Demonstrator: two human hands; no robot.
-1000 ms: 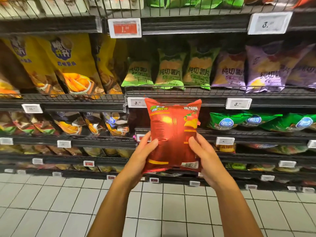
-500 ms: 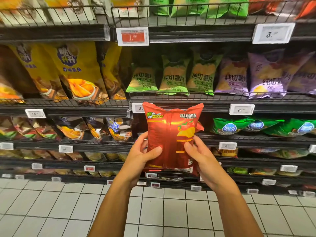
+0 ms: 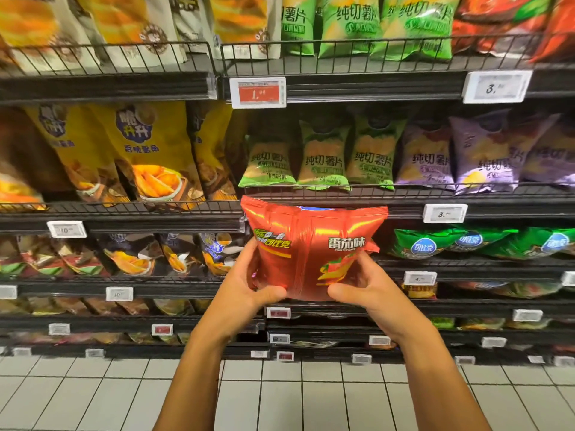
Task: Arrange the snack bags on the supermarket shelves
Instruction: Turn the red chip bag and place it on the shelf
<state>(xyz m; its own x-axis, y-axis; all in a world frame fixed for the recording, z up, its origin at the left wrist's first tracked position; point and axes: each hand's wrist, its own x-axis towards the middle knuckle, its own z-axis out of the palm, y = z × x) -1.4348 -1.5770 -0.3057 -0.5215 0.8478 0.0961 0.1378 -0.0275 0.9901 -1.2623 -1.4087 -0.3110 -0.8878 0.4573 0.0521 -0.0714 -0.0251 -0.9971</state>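
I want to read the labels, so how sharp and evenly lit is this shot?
Head view: the red bag is sharp though glare streaks its foil; both the left hand and the right hand are crisp; price tags are washed out; lower shelves blur, and shelf lines bow toward the edges.

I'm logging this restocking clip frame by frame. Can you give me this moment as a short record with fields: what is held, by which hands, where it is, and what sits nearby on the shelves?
held item: red snack bag, tomato flavour print, upright
left hand: left hand grips the bag's lower left edge
right hand: right hand grips the bag's lower right edge
bag position: in front of the shelves, not yet on one
shelf above bag: small green bags, then purple bags to the right
right of bag: green bags lying down
left section: large yellow bags
floor: pale tiles
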